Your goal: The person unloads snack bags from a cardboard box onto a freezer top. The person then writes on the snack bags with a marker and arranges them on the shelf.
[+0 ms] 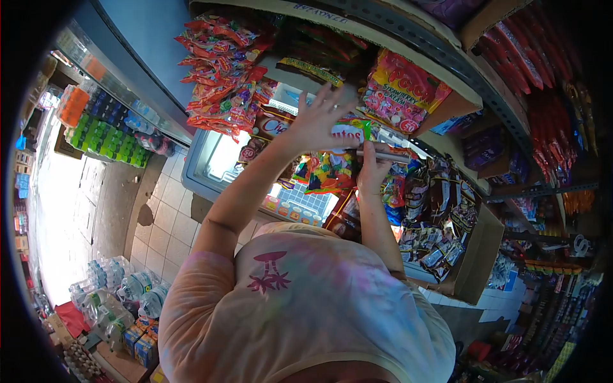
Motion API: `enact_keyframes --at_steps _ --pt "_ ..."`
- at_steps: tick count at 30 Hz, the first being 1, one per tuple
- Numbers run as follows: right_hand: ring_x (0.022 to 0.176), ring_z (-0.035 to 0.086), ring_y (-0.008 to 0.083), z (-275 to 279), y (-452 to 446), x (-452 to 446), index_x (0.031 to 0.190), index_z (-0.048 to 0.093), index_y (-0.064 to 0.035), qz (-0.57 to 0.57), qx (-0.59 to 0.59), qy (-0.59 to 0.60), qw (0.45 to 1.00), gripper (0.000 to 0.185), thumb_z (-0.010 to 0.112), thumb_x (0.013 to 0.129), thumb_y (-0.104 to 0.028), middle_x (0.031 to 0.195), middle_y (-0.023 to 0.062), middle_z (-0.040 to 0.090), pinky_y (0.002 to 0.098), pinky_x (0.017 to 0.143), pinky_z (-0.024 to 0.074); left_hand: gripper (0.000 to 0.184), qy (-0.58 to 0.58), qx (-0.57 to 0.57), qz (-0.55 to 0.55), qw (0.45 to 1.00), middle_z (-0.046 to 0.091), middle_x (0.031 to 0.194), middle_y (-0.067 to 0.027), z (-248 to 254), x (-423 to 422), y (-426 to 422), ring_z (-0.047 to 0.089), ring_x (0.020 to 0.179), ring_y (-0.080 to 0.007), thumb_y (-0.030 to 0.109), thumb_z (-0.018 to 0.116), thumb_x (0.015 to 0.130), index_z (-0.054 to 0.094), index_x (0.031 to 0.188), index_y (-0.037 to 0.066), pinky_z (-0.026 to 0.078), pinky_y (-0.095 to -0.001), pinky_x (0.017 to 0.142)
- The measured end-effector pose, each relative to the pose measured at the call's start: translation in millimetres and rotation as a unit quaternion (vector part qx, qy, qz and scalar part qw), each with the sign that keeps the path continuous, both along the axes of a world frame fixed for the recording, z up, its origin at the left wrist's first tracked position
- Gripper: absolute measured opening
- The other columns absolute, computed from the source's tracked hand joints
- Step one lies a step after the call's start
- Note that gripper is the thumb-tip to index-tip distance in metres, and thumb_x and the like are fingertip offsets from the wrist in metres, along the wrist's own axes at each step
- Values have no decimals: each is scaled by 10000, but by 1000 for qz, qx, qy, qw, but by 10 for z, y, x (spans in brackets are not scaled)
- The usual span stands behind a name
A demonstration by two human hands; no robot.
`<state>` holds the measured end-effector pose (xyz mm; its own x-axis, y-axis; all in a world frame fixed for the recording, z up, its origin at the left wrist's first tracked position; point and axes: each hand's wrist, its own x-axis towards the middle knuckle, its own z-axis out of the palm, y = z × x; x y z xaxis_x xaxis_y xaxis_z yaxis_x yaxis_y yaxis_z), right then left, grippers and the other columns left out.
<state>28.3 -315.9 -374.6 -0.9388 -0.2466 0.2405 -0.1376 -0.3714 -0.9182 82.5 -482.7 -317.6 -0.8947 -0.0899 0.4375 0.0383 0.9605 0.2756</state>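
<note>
My left hand [324,119] is stretched out over the candy bags with its fingers spread and nothing in it. Beneath and beside it lies a green and white candy bag with lettering ending in "utos" [348,132]. My right hand [371,173], lower and to the right, has its thumb and fingers closed around a slim, pale, bar-like object [391,156] whose kind I cannot make out. Colourful candy bags [322,171] lie between my hands and my body. A brown bag [273,122] sits left of my left wrist.
Red candy bags [223,76] are stacked at the back left, and a pink strawberry cream bag [405,89] stands at the back right. Several dark packets fill a cardboard box [482,255] on the right. Everything rests over a lit glass-topped freezer [198,156]. Bottle packs [121,284] stand lower left.
</note>
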Motion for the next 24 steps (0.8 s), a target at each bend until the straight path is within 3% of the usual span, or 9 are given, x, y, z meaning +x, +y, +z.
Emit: enact_keyframes --at_steps 1,3,9,10,13,18,24 --pt "563 479 63 11 1 6 760 515 -71 1 -1 3 1000 168 640 848 -141 689 17 571 213 490 374 755 3 -1 1 1000 294 1434 -155 76 -113 -95 211 1345 -360 635 572 710 407 1340 251 112 -665 997" --pt "550 476 77 17 -13 5 767 507 -76 11 -42 -16 999 173 635 853 -152 677 25 570 219 482 374 614 131 -37 22 990 355 1396 -126 318 -375 -310 257 1327 -318 451 573 786 433 1302 151 177 -600 1019" --pt "555 483 90 -25 7 -13 785 495 -68 30 -38 -6 999 160 614 867 -135 706 55 572 228 476 382 402 75 -146 97 982 532 1203 -131 749 -1126 -824 461 1148 -327 308 576 788 571 1141 114 353 -474 965" --pt "554 482 91 -15 8 -8 785 494 -67 32 -42 -4 999 161 615 866 -136 705 55 571 228 474 383 380 124 -99 101 982 560 1161 -156 705 -1316 -920 500 1107 -341 279 576 792 585 1131 109 384 -436 952" --pt "551 482 94 -17 8 -8 785 493 -62 30 -48 -2 998 165 618 863 -136 706 59 571 228 468 385 357 129 -84 113 982 528 1227 -139 672 -1503 -1036 475 1153 -311 270 530 831 574 1146 107 369 -428 974" --pt "553 480 94 0 -2 -5 783 490 -63 30 -39 -5 999 170 615 867 -143 705 64 574 228 471 382 376 212 -105 117 965 552 1191 -152 620 -1644 -1180 499 1125 -330 297 550 818 579 1147 117 378 -438 967" --pt "547 470 92 0 -2 -10 775 482 -67 35 -31 -2 999 183 607 875 -156 696 59 571 231 472 375 369 159 -118 86 976 556 1179 -149 696 -1447 -1079 513 1102 -328 312 548 822 580 1136 122 388 -441 948"
